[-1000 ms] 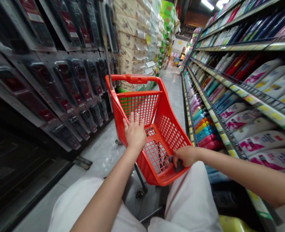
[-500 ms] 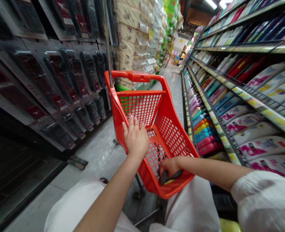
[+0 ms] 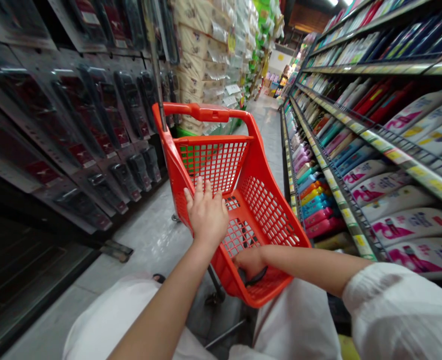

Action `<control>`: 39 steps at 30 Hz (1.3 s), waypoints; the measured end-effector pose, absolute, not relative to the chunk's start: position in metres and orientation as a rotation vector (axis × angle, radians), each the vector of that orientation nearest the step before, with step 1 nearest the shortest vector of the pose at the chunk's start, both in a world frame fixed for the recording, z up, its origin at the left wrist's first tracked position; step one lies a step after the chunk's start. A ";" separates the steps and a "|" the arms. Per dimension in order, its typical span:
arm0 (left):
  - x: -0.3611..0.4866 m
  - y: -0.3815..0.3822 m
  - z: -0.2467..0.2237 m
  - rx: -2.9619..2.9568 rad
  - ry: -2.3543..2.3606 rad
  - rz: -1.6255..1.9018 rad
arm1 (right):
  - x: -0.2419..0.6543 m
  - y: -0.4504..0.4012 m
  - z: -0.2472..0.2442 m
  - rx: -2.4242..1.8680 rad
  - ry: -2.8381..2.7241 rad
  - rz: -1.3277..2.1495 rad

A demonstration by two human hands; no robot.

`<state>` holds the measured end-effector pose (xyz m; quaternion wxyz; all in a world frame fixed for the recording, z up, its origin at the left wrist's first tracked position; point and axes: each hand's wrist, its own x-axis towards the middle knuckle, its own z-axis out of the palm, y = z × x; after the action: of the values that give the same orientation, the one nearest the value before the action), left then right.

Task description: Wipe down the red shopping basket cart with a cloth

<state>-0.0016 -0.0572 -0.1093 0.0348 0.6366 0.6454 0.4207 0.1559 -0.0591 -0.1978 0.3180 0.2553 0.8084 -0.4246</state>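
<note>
A red plastic shopping cart basket (image 3: 260, 200) with grid walls stands tilted in front of me. My left hand (image 3: 208, 215) is open, its fingers spread over the basket's left rim; whether the palm touches it I cannot tell. Down inside the near end of the basket, my right hand (image 3: 249, 262) is curled around a small dark item (image 3: 257, 276) on the floor of the basket. Most of that item is hidden beneath the fingers, so its kind does not show.
Shelves of bottles (image 3: 382, 175) line the right side. Blister-packed goods (image 3: 78, 115) hang on the left, with stacked beige packs (image 3: 202, 60) beyond. A metal foot (image 3: 118, 250) sticks out onto the grey floor (image 3: 146, 230). A thin pole rises beside the cart's handle (image 3: 206, 114).
My right hand has shifted left inside the basket with the dark item, whose yellow part no longer shows. The left hand stays spread at the rim. The view has turned slightly.
</note>
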 end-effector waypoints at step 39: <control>-0.005 -0.063 -0.110 1.983 2.050 1.265 | 0.172 -0.080 -0.096 0.771 2.145 -0.894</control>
<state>-0.0052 -0.0625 -0.1096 0.0111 0.6356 0.6570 0.4053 0.1720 -0.0800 -0.0960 0.3395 0.2963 0.8240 -0.3434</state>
